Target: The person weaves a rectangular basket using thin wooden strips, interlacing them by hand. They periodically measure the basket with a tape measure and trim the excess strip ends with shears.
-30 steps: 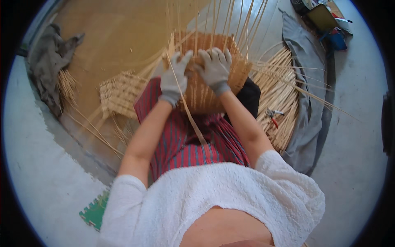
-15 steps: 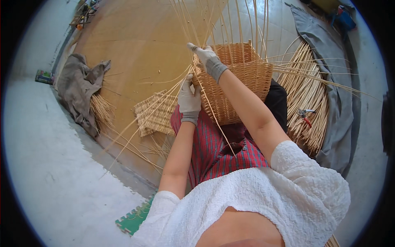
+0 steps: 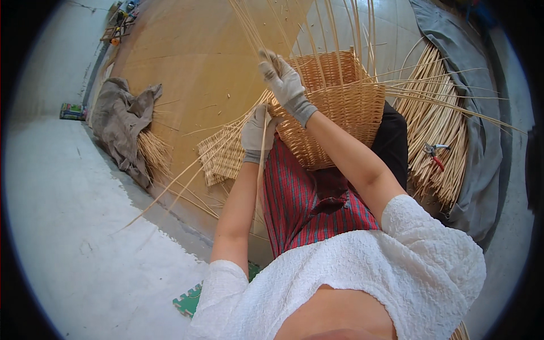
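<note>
A woven wicker basket rests tilted on my lap, with long unwoven strands standing up from its rim and others sticking out right and left. My right hand, in a white glove with a grey cuff, is closed round upright wicker strands above the basket's left corner. Lower down, beside the same corner, my gloved left hand is closed on a wicker strand that hangs down past my left forearm. Its fingertips are partly hidden.
Flat woven wicker pieces lie left of my lap. A grey cloth covers part of a strand bundle farther left. On the right, red-handled pruning shears lie on a large pile of wicker rods, beside a grey sheet.
The loose strand that crossed the basket's front has swung left and now hangs beside my left hand. My right hand has turned and closed round the upright strands. The whole view has shifted slightly.
</note>
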Motion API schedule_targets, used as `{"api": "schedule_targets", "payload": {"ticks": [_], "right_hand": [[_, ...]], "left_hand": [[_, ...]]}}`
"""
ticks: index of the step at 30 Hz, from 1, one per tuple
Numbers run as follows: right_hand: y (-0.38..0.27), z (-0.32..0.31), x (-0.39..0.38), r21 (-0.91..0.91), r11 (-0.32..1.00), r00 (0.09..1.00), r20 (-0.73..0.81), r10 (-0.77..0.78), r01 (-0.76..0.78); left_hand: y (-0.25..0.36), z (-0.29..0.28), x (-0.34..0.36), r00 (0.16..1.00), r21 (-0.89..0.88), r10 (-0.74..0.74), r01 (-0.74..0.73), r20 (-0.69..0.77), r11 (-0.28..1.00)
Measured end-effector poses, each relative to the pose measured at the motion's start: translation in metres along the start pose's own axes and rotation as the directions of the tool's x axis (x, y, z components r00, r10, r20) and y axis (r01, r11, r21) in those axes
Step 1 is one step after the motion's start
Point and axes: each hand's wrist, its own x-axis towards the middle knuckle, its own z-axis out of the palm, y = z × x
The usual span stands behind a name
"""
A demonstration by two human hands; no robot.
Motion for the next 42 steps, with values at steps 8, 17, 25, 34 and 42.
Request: {"api": "schedule_targets", "payload": {"ticks": [8,17,25,34,42], "right_hand": [[-0.001,-0.036,-0.020,0.158,0.983,0.984,0.161,0.071,-0.097],[-0.003,-0.119,-0.058,0.318,0.847,0.889,-0.026,0.457,-0.426],[-0.038,-0.068,0.015,-0.608,0.607,0.857,0.320,-0.403,0.512],[-0.015,-0.183,-0.063,-0.380,0.925,0.993,-0.120,-0.022,-0.025],[-0.039,-0.194,-0.003,-0.416,0.892,0.981,-0.005,-0.196,0.176]], "left_hand": [[-0.001,-0.004,0.005,0.995,0.217,0.092,-0.096,0.026,0.971],[0.000,0.014,-0.040,0.999,-0.236,0.050,-0.053,-0.019,0.970],[0.069,0.019,-0.005,0.969,0.114,-0.111,0.087,0.223,0.990],[0.090,0.027,0.011,0.980,0.158,0.197,-0.194,-0.004,0.968],[0.136,0.063,0.023,0.977,0.064,0.054,-0.068,0.205,0.996]]}}
